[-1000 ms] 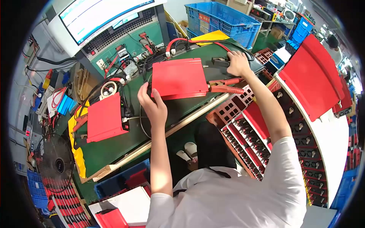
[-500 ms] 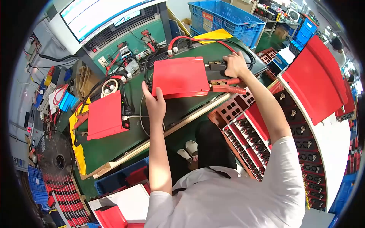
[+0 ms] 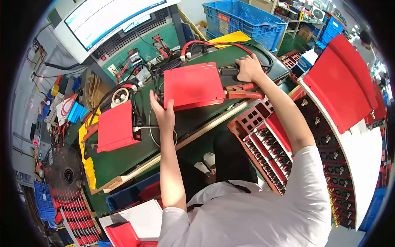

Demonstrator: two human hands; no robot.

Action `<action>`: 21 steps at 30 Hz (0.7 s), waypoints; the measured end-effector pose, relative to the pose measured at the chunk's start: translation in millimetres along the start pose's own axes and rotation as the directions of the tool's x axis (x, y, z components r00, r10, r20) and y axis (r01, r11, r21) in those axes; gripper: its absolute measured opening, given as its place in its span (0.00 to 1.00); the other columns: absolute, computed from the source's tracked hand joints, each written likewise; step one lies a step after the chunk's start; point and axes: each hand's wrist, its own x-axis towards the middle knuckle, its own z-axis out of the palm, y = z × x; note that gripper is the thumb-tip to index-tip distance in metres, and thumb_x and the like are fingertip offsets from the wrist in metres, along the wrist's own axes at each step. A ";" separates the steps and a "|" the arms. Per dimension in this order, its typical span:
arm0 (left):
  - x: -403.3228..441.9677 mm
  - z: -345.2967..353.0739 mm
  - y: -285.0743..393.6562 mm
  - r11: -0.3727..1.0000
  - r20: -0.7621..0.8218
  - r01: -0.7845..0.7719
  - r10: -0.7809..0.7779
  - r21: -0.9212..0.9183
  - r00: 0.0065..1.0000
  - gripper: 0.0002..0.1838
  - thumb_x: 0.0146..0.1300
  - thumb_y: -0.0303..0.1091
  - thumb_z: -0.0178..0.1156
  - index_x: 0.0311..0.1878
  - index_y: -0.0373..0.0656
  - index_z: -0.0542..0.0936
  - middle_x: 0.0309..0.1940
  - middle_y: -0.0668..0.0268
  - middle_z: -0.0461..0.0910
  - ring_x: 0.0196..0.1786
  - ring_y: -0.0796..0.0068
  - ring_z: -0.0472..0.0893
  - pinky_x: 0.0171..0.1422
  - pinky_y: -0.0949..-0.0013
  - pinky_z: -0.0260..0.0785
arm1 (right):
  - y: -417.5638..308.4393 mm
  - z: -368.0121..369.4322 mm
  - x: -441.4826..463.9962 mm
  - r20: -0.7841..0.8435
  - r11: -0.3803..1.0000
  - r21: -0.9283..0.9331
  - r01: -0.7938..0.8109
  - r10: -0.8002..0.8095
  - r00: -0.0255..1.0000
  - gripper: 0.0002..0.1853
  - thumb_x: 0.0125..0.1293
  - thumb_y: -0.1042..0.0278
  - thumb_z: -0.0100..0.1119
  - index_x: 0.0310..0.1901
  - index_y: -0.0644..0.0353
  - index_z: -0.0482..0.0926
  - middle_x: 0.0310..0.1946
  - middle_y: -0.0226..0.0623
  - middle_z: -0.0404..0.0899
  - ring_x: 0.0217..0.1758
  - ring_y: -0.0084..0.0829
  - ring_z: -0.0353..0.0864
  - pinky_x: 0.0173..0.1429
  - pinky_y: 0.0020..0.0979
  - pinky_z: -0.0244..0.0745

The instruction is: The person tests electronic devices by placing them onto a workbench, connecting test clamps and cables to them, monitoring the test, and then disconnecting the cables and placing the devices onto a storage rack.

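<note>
A red metal box (image 3: 192, 86) lies on the green-topped bench, with cables at its left end. My left hand (image 3: 164, 117) grips that left end, thumb over the near corner and fingers along the side. At the right end, my right hand (image 3: 249, 69) is closed around a black clamp (image 3: 229, 71) that reaches the box. Just below it, a red-handled clamp (image 3: 245, 91) with copper-coloured jaws is attached to the same end. A second red box (image 3: 115, 126) rests to the left, with a white-plugged cable at its side.
A monitor (image 3: 107, 22) stands behind the bench (image 3: 123, 162). Cables run along the back. A blue crate (image 3: 247, 22) is at the far side. Racks of red units (image 3: 341, 82) stand close on my right, and a fan (image 3: 66, 175) on the left. Another person is in the far right background.
The view has shifted slightly. Both hands keep their places at the two ends of the red box, with little visible movement against it.
</note>
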 end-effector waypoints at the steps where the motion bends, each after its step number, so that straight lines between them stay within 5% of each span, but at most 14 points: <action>1: -0.5 -0.3 4.4 1.000 0.001 0.007 -0.007 0.018 1.000 0.44 0.76 0.38 0.61 0.87 0.42 0.50 0.82 0.43 0.58 0.84 0.51 0.61 0.86 0.54 0.53 | -1.0 -4.9 0.9 0.019 0.999 -0.038 -0.006 0.006 1.000 0.26 0.48 0.56 0.61 0.51 0.54 0.90 0.49 0.42 0.90 0.58 0.42 0.86 0.69 0.44 0.68; 2: 1.0 5.0 -0.9 0.996 -0.088 -0.088 0.090 0.028 0.992 0.43 0.74 0.40 0.63 0.85 0.37 0.54 0.69 0.49 0.67 0.70 0.53 0.70 0.79 0.55 0.58 | -1.1 -9.0 0.9 0.046 0.999 -0.037 -0.017 0.019 0.999 0.26 0.48 0.56 0.62 0.51 0.53 0.89 0.49 0.42 0.89 0.61 0.42 0.84 0.69 0.45 0.68; 5: 3.0 1.0 8.7 0.997 -0.112 0.041 -0.048 -0.067 0.993 0.35 0.78 0.41 0.62 0.80 0.34 0.65 0.59 0.54 0.72 0.60 0.61 0.75 0.71 0.59 0.65 | 10.2 -6.7 5.9 -0.061 0.996 -0.026 -0.080 0.078 0.995 0.26 0.47 0.55 0.65 0.50 0.50 0.89 0.51 0.41 0.87 0.66 0.43 0.81 0.68 0.48 0.69; 6: 3.8 0.3 5.0 0.997 -0.128 -0.066 0.070 0.040 0.989 0.26 0.80 0.40 0.60 0.72 0.31 0.75 0.50 0.59 0.73 0.51 0.67 0.76 0.64 0.62 0.68 | 14.6 -5.0 6.0 -0.123 0.995 -0.018 -0.099 0.097 0.988 0.25 0.47 0.54 0.66 0.50 0.50 0.89 0.51 0.41 0.86 0.67 0.43 0.79 0.68 0.49 0.69; 9: 0.1 2.6 11.5 0.986 -0.120 -0.164 0.163 0.005 0.979 0.17 0.80 0.37 0.60 0.59 0.31 0.84 0.47 0.58 0.81 0.51 0.64 0.82 0.61 0.63 0.73 | 32.9 4.6 10.8 -0.224 0.932 -0.024 -0.362 0.348 0.910 0.30 0.51 0.56 0.70 0.59 0.50 0.84 0.58 0.44 0.81 0.68 0.46 0.77 0.72 0.58 0.69; 11: -2.5 6.0 11.8 0.972 -0.080 -0.223 0.228 0.069 0.970 0.14 0.80 0.38 0.60 0.55 0.36 0.86 0.49 0.55 0.87 0.52 0.65 0.87 0.59 0.64 0.78 | 42.3 7.2 13.7 -0.141 0.889 -0.009 -0.457 0.452 0.881 0.32 0.55 0.58 0.70 0.64 0.51 0.79 0.62 0.48 0.80 0.71 0.51 0.76 0.72 0.61 0.71; 12: -6.2 8.7 10.9 0.992 -0.023 -0.103 0.102 -0.073 0.995 0.13 0.79 0.37 0.62 0.53 0.37 0.86 0.46 0.56 0.88 0.46 0.65 0.89 0.52 0.64 0.80 | 42.2 0.9 17.5 -0.072 0.883 0.030 -0.468 0.469 0.880 0.33 0.56 0.57 0.70 0.66 0.51 0.78 0.63 0.50 0.79 0.71 0.53 0.76 0.71 0.62 0.72; 13: -10.7 8.4 24.2 0.979 -0.035 -0.206 0.206 0.001 0.978 0.12 0.79 0.36 0.63 0.51 0.37 0.86 0.44 0.57 0.88 0.42 0.65 0.89 0.49 0.65 0.80 | 41.1 -7.9 20.7 0.000 0.876 0.064 -0.477 0.478 0.878 0.34 0.56 0.57 0.70 0.67 0.52 0.77 0.64 0.52 0.79 0.71 0.56 0.76 0.69 0.63 0.74; 17: -14.3 2.0 40.6 0.988 -0.029 -0.154 0.155 0.027 0.987 0.13 0.77 0.37 0.63 0.53 0.37 0.85 0.42 0.54 0.88 0.42 0.56 0.90 0.49 0.60 0.81 | 8.6 -46.8 23.4 -0.113 0.944 0.190 -0.270 0.294 0.949 0.35 0.62 0.48 0.72 0.67 0.57 0.79 0.64 0.52 0.81 0.67 0.59 0.79 0.70 0.56 0.76; 21: -25.5 -28.8 69.3 0.929 -0.031 -0.274 0.290 0.249 0.956 0.14 0.73 0.31 0.64 0.58 0.40 0.83 0.42 0.57 0.88 0.47 0.52 0.87 0.54 0.55 0.78 | -68.2 -123.2 -2.2 -0.188 0.881 0.464 0.087 0.002 0.982 0.22 0.69 0.57 0.70 0.58 0.63 0.85 0.56 0.53 0.86 0.63 0.53 0.83 0.69 0.49 0.76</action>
